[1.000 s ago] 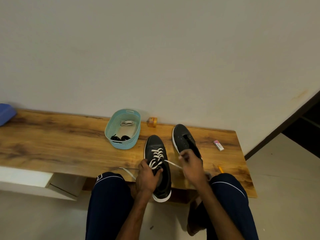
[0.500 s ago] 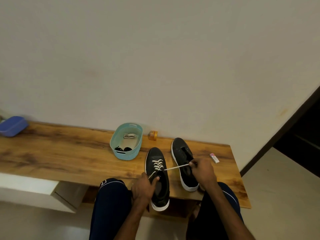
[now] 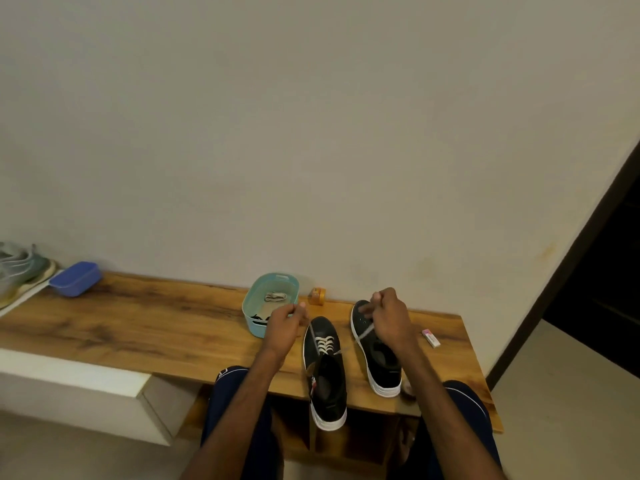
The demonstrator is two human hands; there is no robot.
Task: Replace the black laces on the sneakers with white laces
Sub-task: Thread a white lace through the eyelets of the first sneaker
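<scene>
Two black sneakers with white soles lie on the wooden bench (image 3: 145, 327). The left sneaker (image 3: 325, 372) carries a white lace (image 3: 325, 342) through its lower eyelets, and its heel hangs over the front edge. The right sneaker (image 3: 375, 358) shows no lace in its eyelets. My left hand (image 3: 284, 326) pinches one end of the white lace, raised above the shoe's toe. Over the right sneaker's toe, my right hand (image 3: 389, 318) pinches the other end; that strand is blurred.
A teal basket (image 3: 258, 303) behind the left sneaker holds a bundled white lace (image 3: 276, 297) and dark laces. A small orange object (image 3: 317, 295) stands by the wall, a pink-and-white eraser (image 3: 431, 338) lies at the right. A blue box (image 3: 75, 278) and other shoes (image 3: 20, 268) sit far left.
Both hands have risen and moved away from me, drawing the two lace ends up and forward. The left hand has left the sneaker's tongue. The camera has tilted up.
</scene>
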